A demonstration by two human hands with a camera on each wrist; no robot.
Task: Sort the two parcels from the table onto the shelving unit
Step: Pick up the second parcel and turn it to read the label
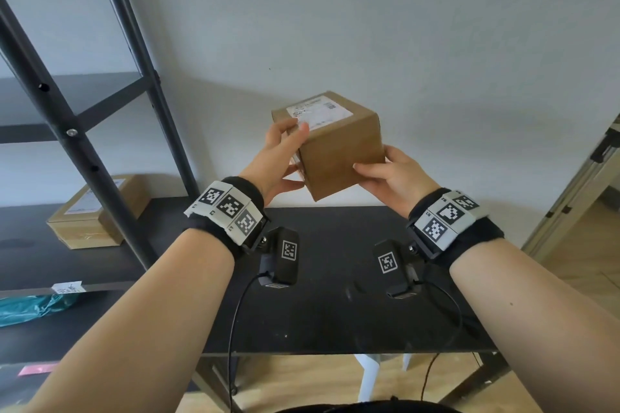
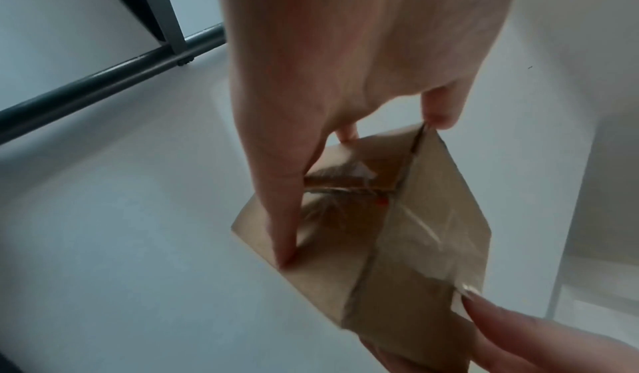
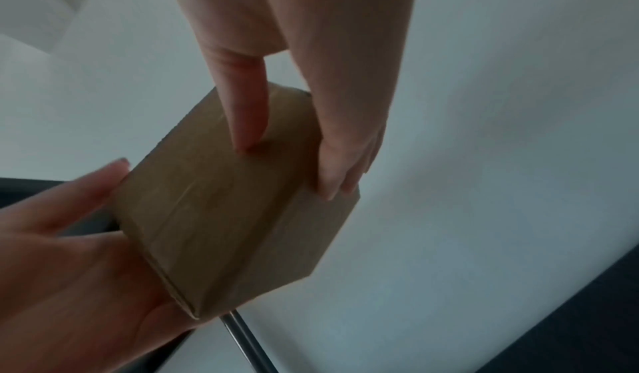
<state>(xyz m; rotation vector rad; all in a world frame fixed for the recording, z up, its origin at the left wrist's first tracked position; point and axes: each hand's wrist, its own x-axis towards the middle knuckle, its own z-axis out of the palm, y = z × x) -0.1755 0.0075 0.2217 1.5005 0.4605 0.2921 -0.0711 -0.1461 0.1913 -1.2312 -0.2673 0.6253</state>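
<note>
A brown cube-shaped cardboard parcel (image 1: 335, 147) with a white label on top hangs tilted above the black table (image 1: 335, 312). My left hand (image 1: 289, 155) grips its left side, fingers over the top edge and thumb low on the side. My right hand (image 1: 379, 164) holds its right lower corner, thumb on the front face. The left wrist view shows the parcel (image 2: 380, 242) taped underside between thumb and fingers of the left hand (image 2: 363, 173). In the right wrist view the right hand (image 3: 294, 154) pinches the parcel (image 3: 224, 215). A second, flatter parcel (image 1: 94, 211) lies on the black shelving unit (image 1: 100, 174) at left.
A teal plastic bag (image 1: 30, 308) lies on a lower shelf beneath a white tag (image 1: 67, 288). The shelf's slanted black posts stand between me and the flat parcel. A grey wall is close behind the table. A door frame (image 1: 577, 191) stands at the right.
</note>
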